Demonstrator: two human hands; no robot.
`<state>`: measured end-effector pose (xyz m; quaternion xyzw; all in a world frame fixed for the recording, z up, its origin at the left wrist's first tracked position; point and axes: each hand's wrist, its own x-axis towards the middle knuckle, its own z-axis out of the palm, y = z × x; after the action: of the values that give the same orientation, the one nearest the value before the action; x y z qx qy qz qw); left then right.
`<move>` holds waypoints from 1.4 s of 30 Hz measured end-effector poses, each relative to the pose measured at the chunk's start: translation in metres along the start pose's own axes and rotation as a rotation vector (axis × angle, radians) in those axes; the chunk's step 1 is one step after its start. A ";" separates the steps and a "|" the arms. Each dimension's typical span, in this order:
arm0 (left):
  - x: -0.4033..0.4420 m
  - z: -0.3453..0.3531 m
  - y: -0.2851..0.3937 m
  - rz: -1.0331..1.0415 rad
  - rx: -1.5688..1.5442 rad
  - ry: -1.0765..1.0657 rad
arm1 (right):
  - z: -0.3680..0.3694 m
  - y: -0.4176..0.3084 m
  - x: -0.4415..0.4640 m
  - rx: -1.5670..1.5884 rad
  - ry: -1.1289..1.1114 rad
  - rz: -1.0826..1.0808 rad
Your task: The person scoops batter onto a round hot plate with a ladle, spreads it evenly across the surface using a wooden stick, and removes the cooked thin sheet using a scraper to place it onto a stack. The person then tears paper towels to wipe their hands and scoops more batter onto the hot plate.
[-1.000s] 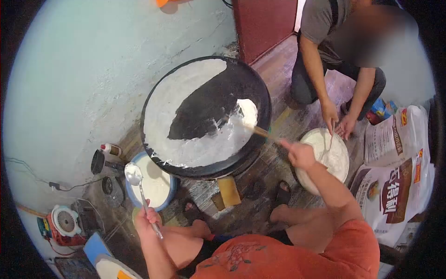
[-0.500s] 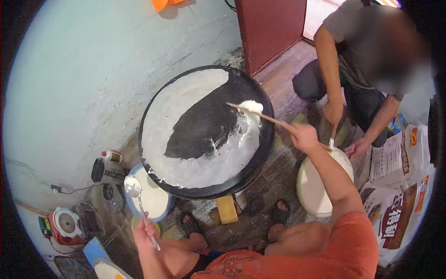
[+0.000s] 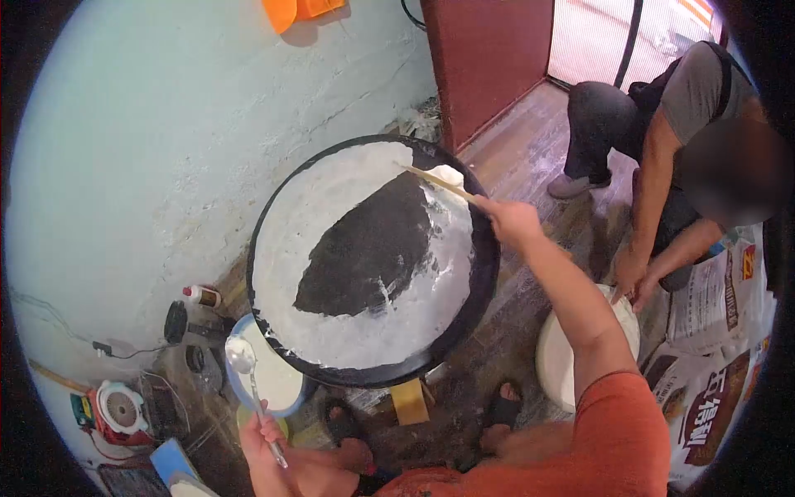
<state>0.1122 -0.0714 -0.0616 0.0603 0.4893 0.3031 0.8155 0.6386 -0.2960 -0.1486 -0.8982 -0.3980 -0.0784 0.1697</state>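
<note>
A large round black griddle carries a ring of white batter around a bare dark patch. My right hand grips a thin wooden spreader, whose blade lies at the griddle's upper right, against a thick blob of batter. My left hand is closed around the handle of a metal ladle, its bowl smeared with white batter. That bowl is held over the left edge of a blue-rimmed basin of batter.
A crouching person at the right has both hands at the rim of a white tub. Printed sacks lie beside it. A red-and-white blower, a bottle and cables are at the left, near the wall. A maroon door stands behind.
The spreader has swept upward along the griddle's right side, pushing the blob and lengthening the batter ring. The co-worker has shifted right. My left hand still holds the ladle.
</note>
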 end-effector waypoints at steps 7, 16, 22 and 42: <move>0.001 -0.009 0.010 -0.088 -0.067 -0.070 | -0.025 0.068 -0.034 0.018 -0.179 -0.038; 0.003 0.003 0.006 -0.090 -0.082 -0.062 | 0.027 -0.045 0.112 -0.141 -0.078 0.019; 0.006 -0.013 0.013 -0.084 -0.065 -0.076 | -0.002 -0.037 0.049 0.179 -0.097 0.315; -0.005 -0.035 0.021 -0.109 -0.077 -0.127 | -0.007 -0.119 -0.016 0.477 -0.282 0.354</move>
<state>0.0724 -0.0643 -0.0672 0.0213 0.4270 0.2726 0.8619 0.5398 -0.2350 -0.1178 -0.8903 -0.2624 0.1727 0.3296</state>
